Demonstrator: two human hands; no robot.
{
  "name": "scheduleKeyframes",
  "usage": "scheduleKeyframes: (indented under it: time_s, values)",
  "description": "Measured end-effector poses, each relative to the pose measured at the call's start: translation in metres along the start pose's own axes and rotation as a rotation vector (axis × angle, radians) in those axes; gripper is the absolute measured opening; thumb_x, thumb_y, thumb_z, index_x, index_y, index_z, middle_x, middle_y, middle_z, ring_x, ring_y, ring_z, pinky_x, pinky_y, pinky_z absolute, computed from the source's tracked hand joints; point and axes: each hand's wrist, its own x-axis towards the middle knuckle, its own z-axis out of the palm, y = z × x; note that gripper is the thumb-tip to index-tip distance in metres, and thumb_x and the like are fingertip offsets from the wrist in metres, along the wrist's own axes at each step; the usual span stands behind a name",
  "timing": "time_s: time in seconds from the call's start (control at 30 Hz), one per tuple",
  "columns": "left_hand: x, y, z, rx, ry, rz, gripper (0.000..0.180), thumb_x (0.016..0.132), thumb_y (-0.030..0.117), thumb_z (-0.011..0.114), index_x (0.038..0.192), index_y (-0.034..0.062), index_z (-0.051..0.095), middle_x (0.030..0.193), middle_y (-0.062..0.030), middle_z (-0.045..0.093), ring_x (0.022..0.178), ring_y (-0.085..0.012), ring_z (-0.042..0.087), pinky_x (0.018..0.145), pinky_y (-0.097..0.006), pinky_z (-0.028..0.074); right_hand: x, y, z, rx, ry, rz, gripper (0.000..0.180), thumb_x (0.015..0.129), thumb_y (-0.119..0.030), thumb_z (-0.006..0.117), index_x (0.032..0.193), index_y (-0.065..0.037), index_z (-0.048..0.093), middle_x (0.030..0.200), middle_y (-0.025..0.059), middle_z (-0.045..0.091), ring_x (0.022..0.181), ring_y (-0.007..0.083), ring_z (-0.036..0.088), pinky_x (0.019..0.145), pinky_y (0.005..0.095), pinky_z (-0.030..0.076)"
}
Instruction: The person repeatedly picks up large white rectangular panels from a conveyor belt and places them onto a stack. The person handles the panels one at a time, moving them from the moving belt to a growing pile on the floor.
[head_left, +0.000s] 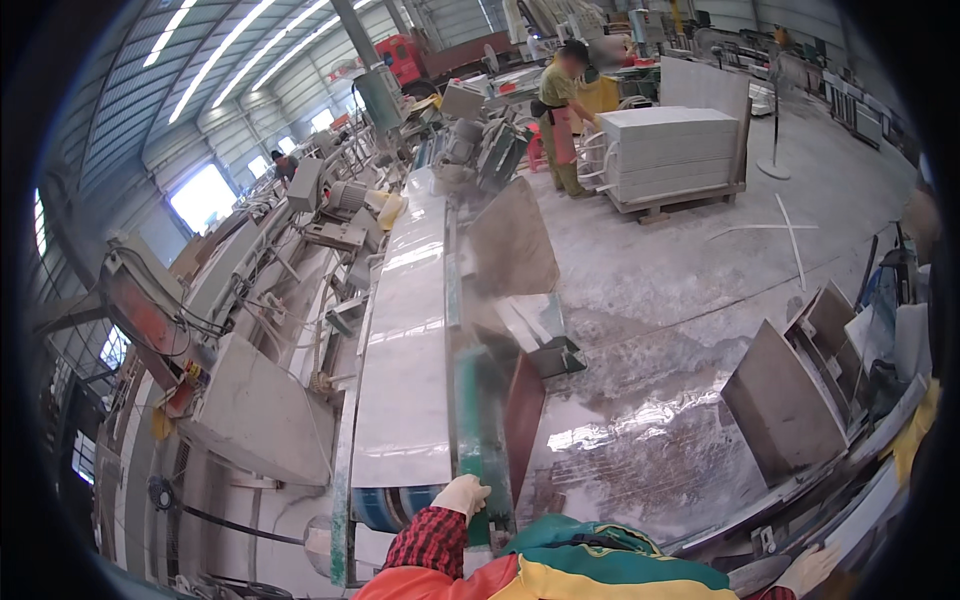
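Stone slab (405,340) — glossy, smooth, wet-looking; concrete floor (690,270) — rough, matt, dusty.

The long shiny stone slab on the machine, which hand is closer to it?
Left. The left hand, in a pale glove, rests at the near end of the long stone slab. The right hand is far off to the right, by the leaning slabs.

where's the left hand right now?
Head view, bottom centre: the gloved left hand rests on the near end of the long grey stone slab, beside the green guide rail.
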Motion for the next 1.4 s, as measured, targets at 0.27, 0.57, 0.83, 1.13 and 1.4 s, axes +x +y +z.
scheduleKeyframes:
  time_s: [0.27, 0.57, 0.83, 1.13, 1.4]
  values:
    - [-0.033, 0.016, -0.004, 0.050, 0.105, 0.175, 0.020, 0.086, 0.016, 0.055, 0.091, 0.0029, 0.069, 0.081, -0.0121, 0.069, 0.079, -0.0262, 0.068, 0.071, -0.034, 0.055, -0.031, 0.005, 0.024, -0.008, 0.057, 0.018, 0.025, 0.089, -0.025, 0.050, 0.091, -0.005, 0.065, 0.084, 0.0106, 0.061, 0.078, 0.0287, 0.060, 0.071, 0.0449, 0.048]
    - [-0.029, 0.020, -0.006, 0.090, 0.068, 0.088, 0.016, 0.083, 0.011, 0.057, 0.090, 0.0054, 0.070, 0.086, -0.0100, 0.069, 0.086, -0.0244, 0.068, 0.074, -0.034, 0.055, -0.044, 0.000, 0.030, 0.012, 0.123, 0.087, 0.029, 0.090, -0.025, 0.048, 0.102, -0.005, 0.065, 0.092, 0.0117, 0.065, 0.084, 0.0302, 0.062, 0.074, 0.0444, 0.049]
    - [-0.005, 0.006, 0.000, -0.056, 0.073, -0.016, 0.029, 0.086, 0.027, 0.057, 0.093, 0.0029, 0.070, 0.089, -0.0108, 0.072, 0.087, -0.0276, 0.069, 0.077, -0.040, 0.052, -0.063, 0.001, 0.039, 0.074, 0.175, 0.103, 0.030, 0.090, -0.025, 0.047, 0.102, -0.004, 0.065, 0.093, 0.0127, 0.065, 0.085, 0.0311, 0.062, 0.075, 0.0452, 0.049]
    - [-0.009, 0.000, 0.004, -0.141, 0.075, 0.138, 0.030, 0.091, 0.027, 0.057, 0.087, -0.0015, 0.063, 0.075, -0.0113, 0.067, 0.065, -0.0230, 0.064, 0.058, -0.035, 0.050, -0.075, -0.008, 0.050, 0.141, 0.217, 0.129, 0.031, 0.091, -0.025, 0.046, 0.103, -0.003, 0.064, 0.095, 0.0138, 0.064, 0.087, 0.0322, 0.062, 0.077, 0.0461, 0.049]
    - [0.015, -0.010, 0.011, -0.105, 0.034, 0.159, 0.033, 0.090, 0.029, 0.055, 0.087, -0.0023, 0.064, 0.076, -0.0139, 0.069, 0.067, -0.0261, 0.067, 0.061, -0.038, 0.052, -0.094, -0.017, 0.079, 0.153, 0.224, 0.131, 0.032, 0.091, -0.025, 0.045, 0.104, -0.003, 0.064, 0.096, 0.0148, 0.064, 0.089, 0.0332, 0.062, 0.078, 0.0469, 0.049]
